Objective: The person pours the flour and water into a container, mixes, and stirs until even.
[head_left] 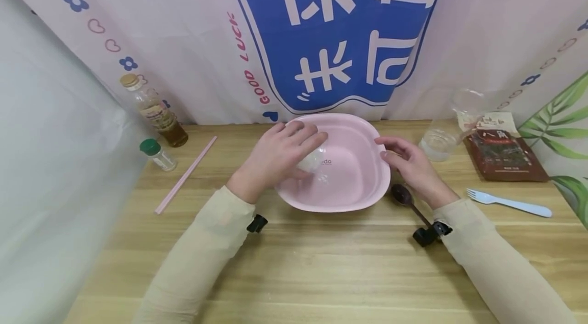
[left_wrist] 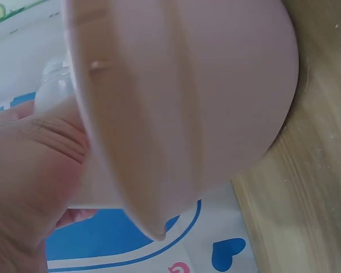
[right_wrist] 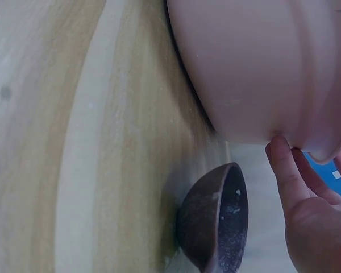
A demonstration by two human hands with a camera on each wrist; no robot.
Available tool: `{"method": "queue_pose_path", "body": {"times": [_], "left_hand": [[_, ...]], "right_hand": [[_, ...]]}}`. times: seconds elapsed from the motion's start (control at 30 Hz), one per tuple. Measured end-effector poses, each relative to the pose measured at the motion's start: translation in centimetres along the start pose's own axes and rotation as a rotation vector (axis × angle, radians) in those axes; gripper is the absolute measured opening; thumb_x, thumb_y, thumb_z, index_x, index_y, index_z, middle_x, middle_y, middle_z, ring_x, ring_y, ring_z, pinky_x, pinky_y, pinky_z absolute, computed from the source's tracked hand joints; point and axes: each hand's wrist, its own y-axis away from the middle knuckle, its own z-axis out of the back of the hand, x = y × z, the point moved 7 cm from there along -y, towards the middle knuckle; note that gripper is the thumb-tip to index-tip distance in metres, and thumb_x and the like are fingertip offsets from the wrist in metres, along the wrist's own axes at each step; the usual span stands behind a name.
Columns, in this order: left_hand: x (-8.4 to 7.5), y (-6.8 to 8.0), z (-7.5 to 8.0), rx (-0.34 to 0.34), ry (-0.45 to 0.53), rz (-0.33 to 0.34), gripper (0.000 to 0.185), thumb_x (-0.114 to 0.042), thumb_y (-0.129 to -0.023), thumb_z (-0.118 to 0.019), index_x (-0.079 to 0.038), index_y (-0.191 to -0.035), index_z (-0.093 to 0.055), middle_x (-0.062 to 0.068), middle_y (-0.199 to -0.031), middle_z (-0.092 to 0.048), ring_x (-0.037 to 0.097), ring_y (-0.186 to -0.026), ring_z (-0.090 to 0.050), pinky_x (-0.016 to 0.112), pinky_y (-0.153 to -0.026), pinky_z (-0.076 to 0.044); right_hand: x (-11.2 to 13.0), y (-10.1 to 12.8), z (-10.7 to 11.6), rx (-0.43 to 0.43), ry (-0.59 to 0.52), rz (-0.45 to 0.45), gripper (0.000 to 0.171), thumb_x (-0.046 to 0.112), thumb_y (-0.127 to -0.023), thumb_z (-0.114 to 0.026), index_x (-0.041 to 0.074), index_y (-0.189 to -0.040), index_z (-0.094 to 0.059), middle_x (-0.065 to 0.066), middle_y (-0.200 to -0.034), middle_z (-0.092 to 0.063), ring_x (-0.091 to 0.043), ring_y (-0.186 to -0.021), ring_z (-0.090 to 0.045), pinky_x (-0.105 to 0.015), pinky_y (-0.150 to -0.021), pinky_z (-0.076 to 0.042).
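Note:
A pink plastic basin (head_left: 342,201) stands on the table before the hanging cloth. Over its left side reaches the left hand (head_left: 282,155), holding a clear, see-through container (head_left: 313,160) inside the basin. That container (left_wrist: 55,91) shows only partly past the rim in the left wrist view, so its full shape is hidden. At the opposite side, the right hand (head_left: 411,166) grips the basin's rim. Its fingers (right_wrist: 284,162) touch the outer wall under the lip in the right wrist view. Just below this hand lies a dark brown spoon (head_left: 402,195).
To the left are an oil bottle (head_left: 158,115), a green-capped shaker (head_left: 158,154) and pink chopsticks (head_left: 186,175). On the right stand a clear pitcher (head_left: 438,143), a brown spice packet (head_left: 505,158) and a light blue fork (head_left: 510,202). A printed cloth (head_left: 206,74) hangs along the back edge.

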Motion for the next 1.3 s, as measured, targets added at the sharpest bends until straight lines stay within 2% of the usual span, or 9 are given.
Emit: {"method": "queue_pose_path", "body": {"times": [0.13, 0.37, 0.53, 0.6, 0.73, 0.9, 1.07, 1.17, 1.3], "left_hand": [[-0.1, -0.1, -0.1, 0.015, 0.012, -0.001, 0.085, -0.056, -0.083, -0.091, -0.017, -0.151, -0.057, 0.002, -0.141, -0.067, 0.028, -0.13, -0.061, 0.043, -0.1, -0.058], [0.2, -0.6, -0.5, 0.13, 0.004, 0.095, 0.094, -0.06, -0.083, -0.089, -0.012, -0.154, -0.052, 0.005, -0.148, -0.065, 0.029, -0.137, -0.059, 0.048, -0.11, -0.056], [0.6, -0.9, 0.2, 0.154, 0.017, 0.115, 0.091, -0.061, -0.082, -0.089, -0.015, -0.153, -0.054, 0.004, -0.149, -0.065, 0.029, -0.137, -0.059, 0.049, -0.112, -0.054], [0.6, -1.1, 0.4, 0.149, 0.023, 0.109, 0.091, -0.06, -0.081, -0.09, -0.016, -0.152, -0.055, 0.004, -0.148, -0.065, 0.029, -0.136, -0.059, 0.048, -0.111, -0.054], [0.2, -1.4, 0.4, 0.143, 0.021, 0.054, 0.085, -0.059, -0.083, -0.089, -0.017, -0.149, -0.057, 0.002, -0.145, -0.066, 0.028, -0.133, -0.059, 0.046, -0.108, -0.056], [0.1, -1.2, 0.0, 0.14, 0.029, 0.041, 0.082, -0.06, -0.084, -0.088, -0.017, -0.148, -0.058, 0.002, -0.144, -0.066, 0.028, -0.134, -0.059, 0.048, -0.109, -0.056], [0.3, -1.1, 0.4, 0.078, 0.008, 0.048, 0.084, -0.06, -0.081, -0.091, -0.017, -0.146, -0.059, 0.002, -0.142, -0.068, 0.029, -0.131, -0.061, 0.047, -0.105, -0.058], [-0.1, -1.2, 0.4, 0.064, 0.006, 0.001, 0.081, -0.058, -0.08, -0.092, -0.018, -0.142, -0.059, 0.002, -0.138, -0.069, 0.028, -0.128, -0.061, 0.045, -0.102, -0.057], [-0.8, -1.2, -0.2, 0.078, 0.018, -0.055, 0.072, -0.055, -0.081, -0.092, -0.019, -0.135, -0.059, 0.0, -0.133, -0.07, 0.026, -0.124, -0.061, 0.043, -0.101, -0.057]], "right_hand": [[0.0, 0.0, 0.0, -0.003, -0.002, 0.005, 0.045, 0.019, -0.112, -0.057, -0.003, -0.151, -0.053, -0.024, -0.156, -0.052, -0.001, -0.119, -0.064, -0.014, -0.097, -0.058], [-0.1, -0.1, 0.0, -0.001, -0.008, 0.02, 0.044, 0.019, -0.112, -0.057, -0.004, -0.15, -0.053, -0.024, -0.155, -0.053, -0.002, -0.119, -0.064, -0.015, -0.097, -0.058], [-0.2, -0.1, -0.1, 0.007, -0.009, 0.03, 0.045, 0.019, -0.112, -0.057, -0.005, -0.15, -0.054, -0.024, -0.155, -0.053, -0.002, -0.12, -0.064, -0.015, -0.098, -0.058], [-0.2, -0.1, 0.0, 0.007, -0.011, 0.032, 0.044, 0.018, -0.112, -0.057, -0.005, -0.15, -0.054, -0.024, -0.155, -0.053, -0.002, -0.12, -0.063, -0.015, -0.098, -0.058], [-0.2, -0.1, 0.1, 0.0, -0.007, 0.036, 0.044, 0.017, -0.112, -0.057, -0.005, -0.15, -0.054, -0.024, -0.155, -0.053, -0.001, -0.12, -0.063, -0.014, -0.098, -0.058], [-0.1, -0.2, 0.0, 0.009, -0.003, 0.036, 0.044, 0.018, -0.112, -0.057, -0.005, -0.15, -0.055, -0.024, -0.155, -0.053, -0.003, -0.122, -0.062, -0.015, -0.098, -0.057], [-0.2, -0.4, 0.0, 0.009, 0.007, 0.028, 0.043, 0.019, -0.112, -0.058, -0.003, -0.15, -0.056, -0.022, -0.156, -0.054, -0.004, -0.123, -0.061, -0.014, -0.098, -0.057], [-0.3, -0.5, 0.0, 0.006, -0.001, 0.036, 0.043, 0.017, -0.112, -0.057, -0.004, -0.149, -0.055, -0.022, -0.155, -0.054, -0.004, -0.123, -0.062, -0.014, -0.098, -0.058], [-0.3, -0.5, 0.1, -0.002, -0.015, 0.045, 0.043, 0.016, -0.112, -0.057, -0.006, -0.149, -0.055, -0.019, -0.151, -0.056, -0.002, -0.121, -0.063, -0.015, -0.098, -0.058]]}}
